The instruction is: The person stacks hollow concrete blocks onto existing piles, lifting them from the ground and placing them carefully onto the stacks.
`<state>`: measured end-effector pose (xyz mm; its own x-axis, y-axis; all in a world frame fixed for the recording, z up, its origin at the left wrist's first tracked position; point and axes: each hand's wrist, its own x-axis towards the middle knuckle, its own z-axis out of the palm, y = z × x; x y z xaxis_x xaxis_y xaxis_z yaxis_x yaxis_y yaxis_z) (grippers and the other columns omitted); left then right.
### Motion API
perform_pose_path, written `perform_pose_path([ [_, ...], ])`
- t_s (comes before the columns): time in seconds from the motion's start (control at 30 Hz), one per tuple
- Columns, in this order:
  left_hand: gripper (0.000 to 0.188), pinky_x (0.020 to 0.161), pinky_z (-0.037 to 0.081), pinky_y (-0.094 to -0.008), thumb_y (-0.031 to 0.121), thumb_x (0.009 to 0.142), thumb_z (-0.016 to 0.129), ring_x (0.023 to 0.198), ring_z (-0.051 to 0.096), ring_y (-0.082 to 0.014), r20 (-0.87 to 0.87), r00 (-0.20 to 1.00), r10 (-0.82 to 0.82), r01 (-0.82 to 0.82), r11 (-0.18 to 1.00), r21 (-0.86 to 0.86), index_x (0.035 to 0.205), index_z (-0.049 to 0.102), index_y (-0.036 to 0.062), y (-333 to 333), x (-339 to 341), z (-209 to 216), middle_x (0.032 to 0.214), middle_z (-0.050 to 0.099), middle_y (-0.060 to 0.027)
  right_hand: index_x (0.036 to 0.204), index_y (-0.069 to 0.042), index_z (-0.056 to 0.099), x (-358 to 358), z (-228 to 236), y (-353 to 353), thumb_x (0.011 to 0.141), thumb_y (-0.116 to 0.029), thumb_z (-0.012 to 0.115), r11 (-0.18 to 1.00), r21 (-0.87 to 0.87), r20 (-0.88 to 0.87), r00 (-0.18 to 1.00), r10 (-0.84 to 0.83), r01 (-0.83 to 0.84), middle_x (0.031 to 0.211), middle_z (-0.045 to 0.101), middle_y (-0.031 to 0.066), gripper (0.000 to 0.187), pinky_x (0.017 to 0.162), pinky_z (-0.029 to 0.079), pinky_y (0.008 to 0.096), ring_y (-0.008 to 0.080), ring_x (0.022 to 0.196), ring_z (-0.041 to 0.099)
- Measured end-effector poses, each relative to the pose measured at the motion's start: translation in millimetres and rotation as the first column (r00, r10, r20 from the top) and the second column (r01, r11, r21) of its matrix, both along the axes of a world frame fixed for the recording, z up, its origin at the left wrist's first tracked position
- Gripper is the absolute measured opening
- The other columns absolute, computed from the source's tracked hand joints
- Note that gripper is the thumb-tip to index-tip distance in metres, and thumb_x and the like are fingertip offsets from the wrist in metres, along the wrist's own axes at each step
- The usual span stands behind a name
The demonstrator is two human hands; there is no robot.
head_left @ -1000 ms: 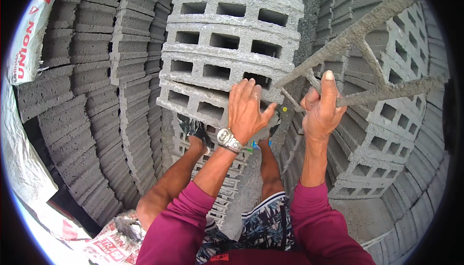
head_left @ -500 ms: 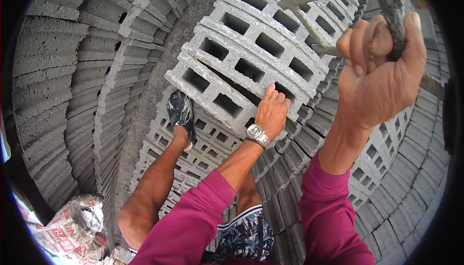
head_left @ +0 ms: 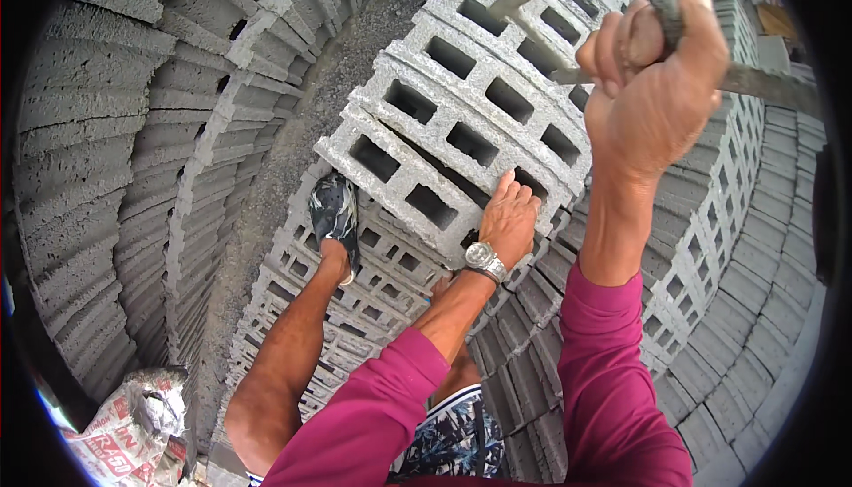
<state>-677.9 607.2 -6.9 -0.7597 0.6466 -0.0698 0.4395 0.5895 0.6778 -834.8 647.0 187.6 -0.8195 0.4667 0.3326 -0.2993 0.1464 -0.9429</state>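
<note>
A grey hollow concrete block forms the near end of a row of blocks set with their holes facing up. A dark gap separates part of it from the block behind. My left hand, with a metal watch at the wrist, curls over the right part of this near block, fingertips by the gap and a hole. Above the row at the right, my right hand is closed round a grey, rough metal tool with prongs pointing left. Its exact kind is unclear, and my fist covers its middle part.
Blocks are stacked high in a wall on the left, beside a gravel strip. My shod foot stands on lower blocks. More stacked blocks fill the right. A torn printed sack lies lower left.
My right hand and the tool have moved up and to the left. My left hand keeps its place on the near block, while the whole view has shifted slightly.
</note>
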Motion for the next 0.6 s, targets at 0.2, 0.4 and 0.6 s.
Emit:
perform_pose_path([
  [0.2, 0.024, 0.118, 0.027, -0.0473, 0.025, 0.087, 0.061, 0.12, 0.053, -0.0309, 0.273, 0.947, 0.172, -0.272, 0.879, 0.391, 0.102, 0.066, 0.0059, 7, 10, -5, 0.108, 0.065, -0.0131, 0.059, -0.009, 0.048, 4, -161, -10, 0.1, -0.043, 0.056, 0.993, 0.117, 0.393, 0.918, -0.051, 0.005, 0.055, 0.041, -0.0037, 0.054, 0.051, 0.033, 0.0311, 0.0089, 0.053, 0.039],
  [0.4, 0.021, 0.118, 0.028, -0.0464, 0.012, 0.082, 0.064, 0.113, 0.056, -0.0317, 0.107, 0.984, 0.142, -0.168, 0.937, 0.307, 0.103, 0.066, 0.0053, 2, 1, -1, 0.105, 0.064, -0.0134, 0.063, -0.012, 0.049, 4, -134, -8, 0.101, -0.041, 0.057, 0.999, 0.034, 0.384, 0.922, -0.04, 0.029, 0.057, 0.041, -0.0054, 0.049, 0.05, 0.031, 0.0284, 0.007, 0.053, 0.037],
  [0.6, 0.02, 0.118, 0.029, -0.0431, 0.004, 0.07, 0.071, 0.105, 0.057, -0.028, 0.034, 0.999, 0.008, -0.01, 0.998, 0.069, 0.089, 0.068, 0.006, -2, -2, 1, 0.093, 0.061, -0.0101, 0.06, -0.011, 0.039, 41, -16, 57, 0.103, -0.032, 0.049, 0.988, -0.154, 0.123, 0.992, 0.037, -0.018, 0.051, 0.031, -0.003, 0.049, 0.046, 0.025, 0.0297, 0.0095, 0.046, 0.029],
])
